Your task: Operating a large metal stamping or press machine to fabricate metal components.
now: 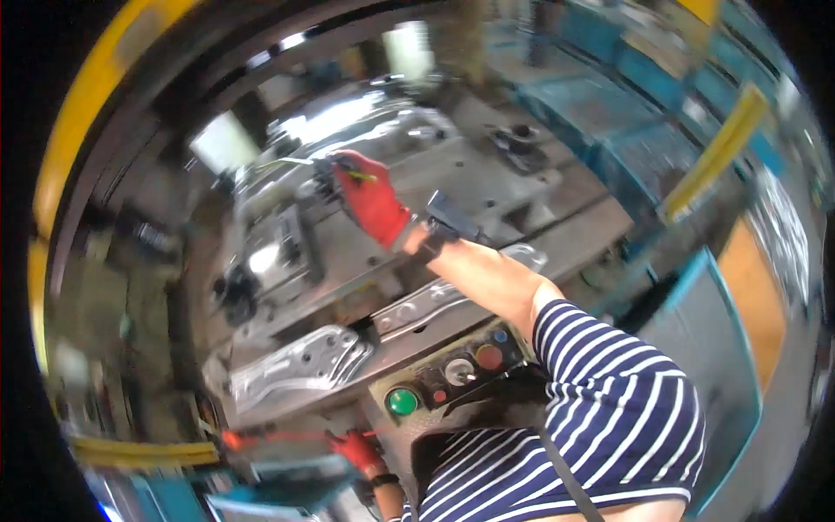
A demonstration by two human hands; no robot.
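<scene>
My right hand (pixel 370 198), in a red glove with dark fingertips, reaches out over the metal die of a press (pixel 409 187). Its fingers are closed round a thin yellow-green stick-like tool (pixel 287 162), whose far end points left; blur hides its exact kind. My left hand (pixel 357 451), also red-gloved, is low by the die's front edge, left of the control box (pixel 452 370). Motion smears its fingers. A blurred red streak (pixel 287 436) runs left from it, and I cannot tell whether it is held. Shiny formed metal parts (pixel 300 365) (pixel 417 309) lie along the front edge.
The control box carries a green button (pixel 402 401), a red button (pixel 488 357) and a knob. A teal-edged bin (pixel 696 348) stands at the right. Yellow bars (pixel 718 157) flank the work area, and teal containers (pixel 600 122) stand at the back right.
</scene>
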